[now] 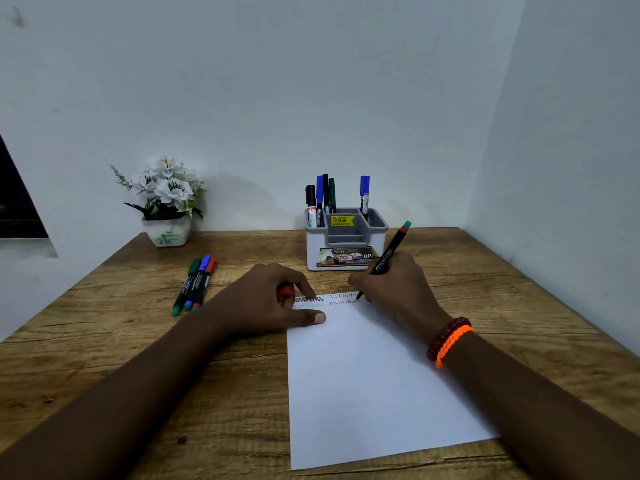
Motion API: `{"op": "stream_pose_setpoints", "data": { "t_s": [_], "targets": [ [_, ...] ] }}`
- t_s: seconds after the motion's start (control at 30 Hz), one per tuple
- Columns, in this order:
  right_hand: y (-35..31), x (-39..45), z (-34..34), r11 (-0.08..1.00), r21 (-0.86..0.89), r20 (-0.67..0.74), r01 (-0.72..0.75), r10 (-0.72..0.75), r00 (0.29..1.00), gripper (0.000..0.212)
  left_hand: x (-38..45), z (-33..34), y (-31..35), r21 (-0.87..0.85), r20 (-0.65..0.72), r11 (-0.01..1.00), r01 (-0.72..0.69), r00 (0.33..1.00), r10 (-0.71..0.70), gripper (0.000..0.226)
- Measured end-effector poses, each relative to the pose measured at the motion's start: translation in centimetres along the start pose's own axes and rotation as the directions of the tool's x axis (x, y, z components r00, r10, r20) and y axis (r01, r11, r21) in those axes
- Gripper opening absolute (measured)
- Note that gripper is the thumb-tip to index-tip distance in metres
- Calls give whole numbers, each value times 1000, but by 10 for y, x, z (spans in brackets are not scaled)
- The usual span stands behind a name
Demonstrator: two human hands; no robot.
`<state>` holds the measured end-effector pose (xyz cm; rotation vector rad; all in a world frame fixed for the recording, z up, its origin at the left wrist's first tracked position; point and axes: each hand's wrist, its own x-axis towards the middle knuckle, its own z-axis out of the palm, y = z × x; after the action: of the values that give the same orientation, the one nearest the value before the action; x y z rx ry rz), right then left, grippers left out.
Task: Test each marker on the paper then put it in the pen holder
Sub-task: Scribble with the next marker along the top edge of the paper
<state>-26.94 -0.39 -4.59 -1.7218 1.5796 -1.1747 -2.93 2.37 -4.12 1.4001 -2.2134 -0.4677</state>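
Observation:
My right hand (394,289) grips a black marker (389,256) with a red and teal end, its tip touching the top edge of the white paper (363,375) beside red and black zigzag marks. My left hand (273,299) rests on the paper's top left corner, thumb flat on the sheet, fingers curled round a red cap (284,292). The grey and white pen holder (346,244) stands behind the paper with several markers upright in it. Three capped markers (195,284), green, blue and red, lie on the table to the left.
A white pot of white flowers (166,202) stands at the back left of the wooden table (485,289). Walls close the table in at the back and right. A dark frame shows at the far left edge.

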Motion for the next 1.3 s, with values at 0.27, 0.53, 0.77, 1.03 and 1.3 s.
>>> {"op": "stream_pose_setpoints", "data": {
  "t_s": [0.27, 0.53, 0.77, 1.03, 1.3],
  "targets": [
    [0, 0, -1, 1000, -2, -1, -12, 12, 1000, 22, 0, -1, 0, 7, -4, 1000, 5, 1000, -5, 42],
    [0, 0, -2, 1000, 3, -2, 9, -9, 1000, 24, 0, 0, -1, 2, -13, 1000, -6, 1000, 6, 41],
    [1, 0, -2, 1000, 19, -15, 2, -2, 1000, 25, 0, 0, 0, -21, -14, 1000, -3, 1000, 3, 40],
    [1, 1, -3, 1000, 18, -2, -25, 25, 1000, 23, 0, -1, 1, 0, -5, 1000, 4, 1000, -4, 41],
    [4, 4, -3, 986, 138, -48, -89, 97, 994, 33, -2, -2, 3, 29, -20, 1000, 8, 1000, -8, 43]
  ]
}}
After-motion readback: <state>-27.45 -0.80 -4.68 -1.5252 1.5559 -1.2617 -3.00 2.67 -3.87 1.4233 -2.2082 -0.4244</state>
